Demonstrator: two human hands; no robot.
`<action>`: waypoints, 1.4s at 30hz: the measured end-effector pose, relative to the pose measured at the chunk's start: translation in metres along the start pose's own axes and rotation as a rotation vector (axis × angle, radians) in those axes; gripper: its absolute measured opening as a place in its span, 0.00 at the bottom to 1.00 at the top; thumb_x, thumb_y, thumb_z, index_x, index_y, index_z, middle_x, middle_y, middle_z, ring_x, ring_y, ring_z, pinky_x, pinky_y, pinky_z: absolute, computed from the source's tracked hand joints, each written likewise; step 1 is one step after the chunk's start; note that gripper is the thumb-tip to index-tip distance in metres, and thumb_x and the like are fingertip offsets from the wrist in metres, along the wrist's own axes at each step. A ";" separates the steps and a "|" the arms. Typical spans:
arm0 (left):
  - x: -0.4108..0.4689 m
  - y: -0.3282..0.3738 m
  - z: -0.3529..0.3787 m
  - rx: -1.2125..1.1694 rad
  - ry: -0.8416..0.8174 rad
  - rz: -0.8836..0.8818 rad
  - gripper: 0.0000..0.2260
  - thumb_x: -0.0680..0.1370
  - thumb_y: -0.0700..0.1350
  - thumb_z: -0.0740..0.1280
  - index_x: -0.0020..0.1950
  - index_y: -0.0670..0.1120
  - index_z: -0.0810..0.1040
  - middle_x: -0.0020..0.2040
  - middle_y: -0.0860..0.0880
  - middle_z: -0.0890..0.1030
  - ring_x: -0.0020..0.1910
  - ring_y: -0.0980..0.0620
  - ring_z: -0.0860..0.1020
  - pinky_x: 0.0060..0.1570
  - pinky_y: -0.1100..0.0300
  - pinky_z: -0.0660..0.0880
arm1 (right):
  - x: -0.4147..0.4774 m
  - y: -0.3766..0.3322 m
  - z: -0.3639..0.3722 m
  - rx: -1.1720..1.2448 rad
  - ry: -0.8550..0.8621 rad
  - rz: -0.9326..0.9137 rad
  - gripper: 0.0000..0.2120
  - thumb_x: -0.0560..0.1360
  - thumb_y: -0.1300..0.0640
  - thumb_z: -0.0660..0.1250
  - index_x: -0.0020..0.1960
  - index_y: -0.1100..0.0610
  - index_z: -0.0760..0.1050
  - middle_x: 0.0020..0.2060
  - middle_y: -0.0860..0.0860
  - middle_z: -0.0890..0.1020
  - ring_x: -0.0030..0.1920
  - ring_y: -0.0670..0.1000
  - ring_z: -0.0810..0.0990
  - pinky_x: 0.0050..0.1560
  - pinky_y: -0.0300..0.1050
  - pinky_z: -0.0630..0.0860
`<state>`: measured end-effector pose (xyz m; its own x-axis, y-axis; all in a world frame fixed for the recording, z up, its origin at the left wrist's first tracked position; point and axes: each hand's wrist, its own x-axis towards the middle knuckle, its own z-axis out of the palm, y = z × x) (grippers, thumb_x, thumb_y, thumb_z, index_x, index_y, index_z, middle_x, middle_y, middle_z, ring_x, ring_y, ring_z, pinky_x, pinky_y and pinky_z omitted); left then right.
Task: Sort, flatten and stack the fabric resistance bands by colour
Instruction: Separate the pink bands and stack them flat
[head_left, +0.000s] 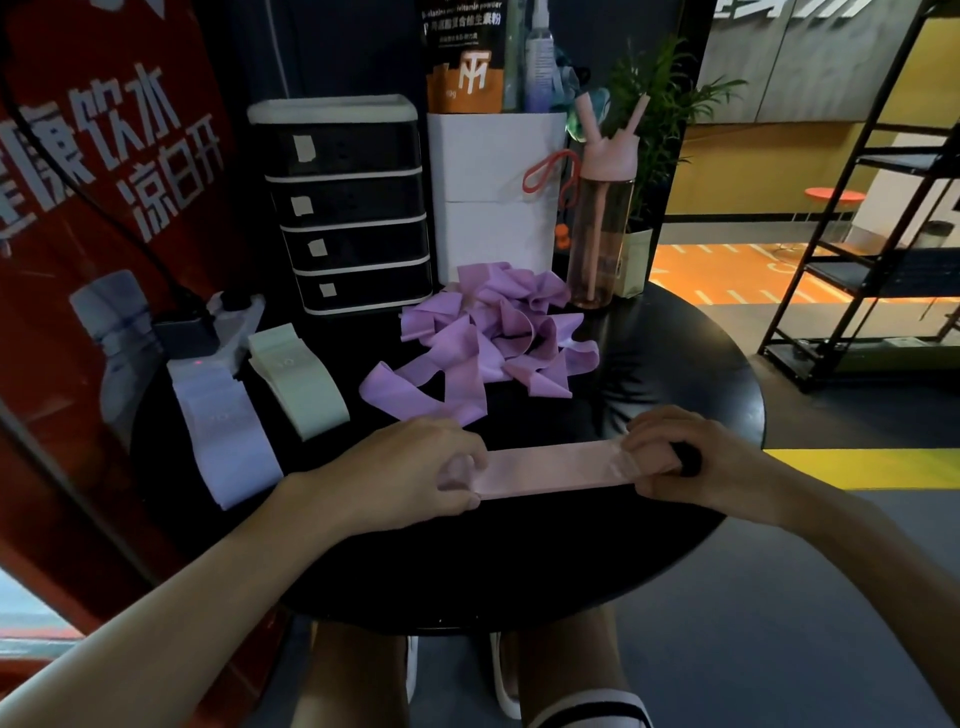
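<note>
Down through the head camera, a round black table (519, 561) fills the middle of the scene, with the person's knees and white shoes showing under its near edge. A pink band (556, 470) lies flat across the near part of the tabletop, stretched straight between both hands. The left hand (415, 467) has its fingers curled over the band's left end, and the right hand (675, 457) pinches the right end, so each hand holds it.

Behind the band sits a loose, tangled pile of purple bands (483, 343) near the table's centre. To the left lie two neat stacks side by side: a lavender stack (228, 441) and, just beside it, a pale green stack (301, 379). A power strip (228, 322) with a black plug rests at the far end of the lavender stack.

Along the back edge stand a black drawer unit (353, 218), a white box (493, 208), a pink water bottle (600, 223) and a potted plant (660, 114). A red banner (104, 182) with white characters rises at the left. At the right, a black shelving rack (872, 249) stands on a grey floor, with orange flooring and an orange stool (834, 197) beyond it.
</note>
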<state>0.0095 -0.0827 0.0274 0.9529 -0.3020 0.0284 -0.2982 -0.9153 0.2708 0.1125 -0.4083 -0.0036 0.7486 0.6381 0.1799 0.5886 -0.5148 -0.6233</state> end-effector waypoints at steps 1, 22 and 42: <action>0.000 -0.001 0.000 0.001 0.001 -0.001 0.15 0.74 0.56 0.72 0.59 0.58 0.77 0.52 0.58 0.76 0.52 0.59 0.72 0.52 0.60 0.73 | 0.000 0.000 0.000 0.002 -0.004 0.004 0.19 0.67 0.55 0.79 0.52 0.38 0.79 0.57 0.41 0.77 0.61 0.44 0.74 0.63 0.46 0.73; 0.075 -0.058 -0.064 -0.028 0.177 -0.098 0.04 0.76 0.49 0.66 0.43 0.54 0.80 0.41 0.58 0.81 0.42 0.57 0.79 0.46 0.49 0.79 | 0.119 -0.033 -0.005 0.002 0.251 -0.024 0.11 0.76 0.57 0.68 0.40 0.40 0.77 0.42 0.42 0.78 0.45 0.45 0.79 0.50 0.48 0.76; 0.254 -0.176 -0.041 -0.165 0.472 -0.256 0.07 0.78 0.46 0.70 0.46 0.43 0.82 0.42 0.48 0.83 0.42 0.45 0.80 0.45 0.53 0.76 | 0.260 0.027 0.060 -0.229 0.301 0.126 0.15 0.75 0.37 0.62 0.55 0.45 0.77 0.55 0.44 0.79 0.58 0.52 0.76 0.56 0.48 0.66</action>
<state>0.3068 0.0126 0.0262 0.9266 0.1108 0.3593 -0.0778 -0.8784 0.4715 0.3041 -0.2217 -0.0194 0.8554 0.3829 0.3487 0.5135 -0.7145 -0.4752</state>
